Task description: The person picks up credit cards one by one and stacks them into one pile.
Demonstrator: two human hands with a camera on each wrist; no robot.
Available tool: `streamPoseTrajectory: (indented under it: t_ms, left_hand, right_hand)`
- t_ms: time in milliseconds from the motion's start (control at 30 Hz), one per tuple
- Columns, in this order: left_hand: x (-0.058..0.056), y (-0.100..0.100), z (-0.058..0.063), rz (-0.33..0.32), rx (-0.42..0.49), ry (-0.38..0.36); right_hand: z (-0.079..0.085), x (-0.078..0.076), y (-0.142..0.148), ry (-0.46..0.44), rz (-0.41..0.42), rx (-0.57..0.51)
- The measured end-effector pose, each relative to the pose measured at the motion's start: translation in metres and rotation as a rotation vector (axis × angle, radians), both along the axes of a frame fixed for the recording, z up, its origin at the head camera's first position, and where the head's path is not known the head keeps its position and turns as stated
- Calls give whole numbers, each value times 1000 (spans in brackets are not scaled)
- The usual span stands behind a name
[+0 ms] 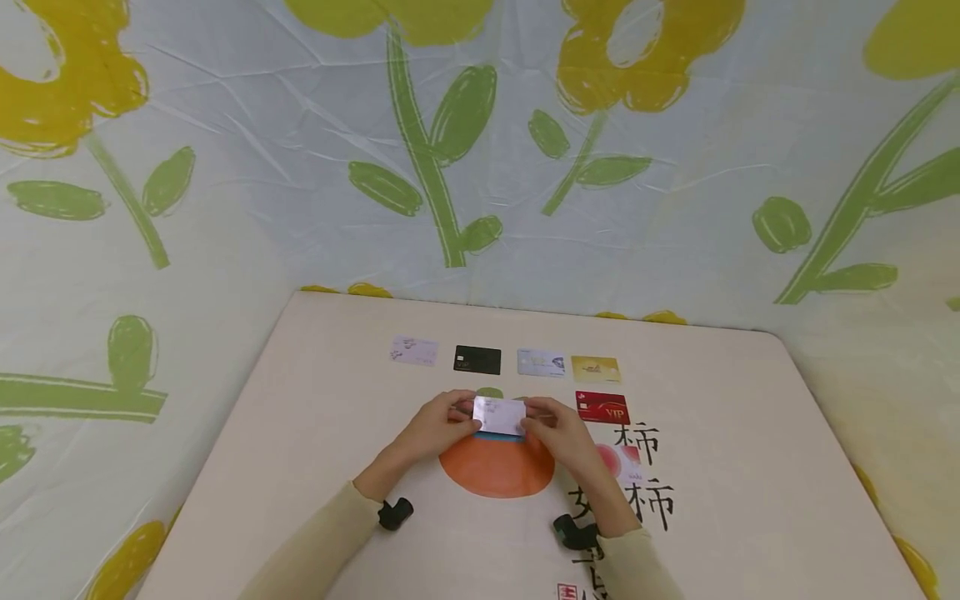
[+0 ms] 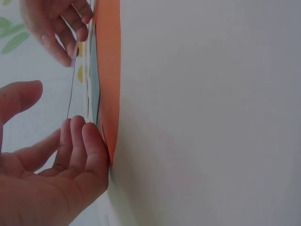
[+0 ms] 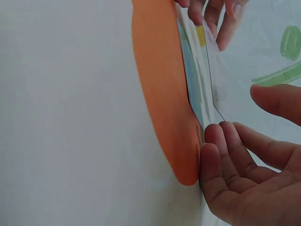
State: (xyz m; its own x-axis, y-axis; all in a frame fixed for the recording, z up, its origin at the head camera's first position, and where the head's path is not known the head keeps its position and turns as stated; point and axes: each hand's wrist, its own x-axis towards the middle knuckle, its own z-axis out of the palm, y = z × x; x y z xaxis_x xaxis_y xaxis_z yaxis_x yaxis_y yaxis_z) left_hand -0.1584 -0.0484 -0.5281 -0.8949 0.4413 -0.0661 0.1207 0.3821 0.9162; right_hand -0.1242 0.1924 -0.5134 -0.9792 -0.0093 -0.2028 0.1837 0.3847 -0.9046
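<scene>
A pale lilac card (image 1: 499, 415) with a small dark print is held by its two short ends, one in each hand. My left hand (image 1: 444, 427) grips the left end, thumb at the near corner. At the right end my right hand (image 1: 557, 429) does the same. Both wrist views show the card (image 2: 72, 87) nearly edge-on, spanning the fingertips of the two hands. Under it, a blue card (image 1: 498, 437) shows as a strip along the near side, over an orange persimmon print (image 1: 497, 468). The lower fingers rest close to the table surface.
Beyond the hands lie a lilac card (image 1: 414, 351), a black card (image 1: 477, 360), a silver card (image 1: 541, 362) and a gold card (image 1: 596, 369). A red card (image 1: 602, 407) and a pink-white card (image 1: 628, 463) lie right, the latter beside my right forearm. Flowered cloth (image 1: 525, 250) rises behind the table (image 1: 315, 400).
</scene>
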Motion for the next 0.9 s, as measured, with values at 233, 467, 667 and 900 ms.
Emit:
streamPoseTrajectory:
  t_ms: [233, 467, 667, 900]
  left_hand:
    - [-3, 1, -8, -30, -45, -20]
    - [-3, 2, -5, -42, -85, -30]
    - [-5, 3, -3, -47, -121, -34]
    - [-7, 4, -3, -53, -142, -43]
  right_hand:
    - [-4, 2, 0, -13, 11, 8]
    - [-4, 2, 0, -22, 23, 35]
    - [-3, 1, -1, -33, 35, 49]
    - [-3, 1, -1, -41, 34, 70]
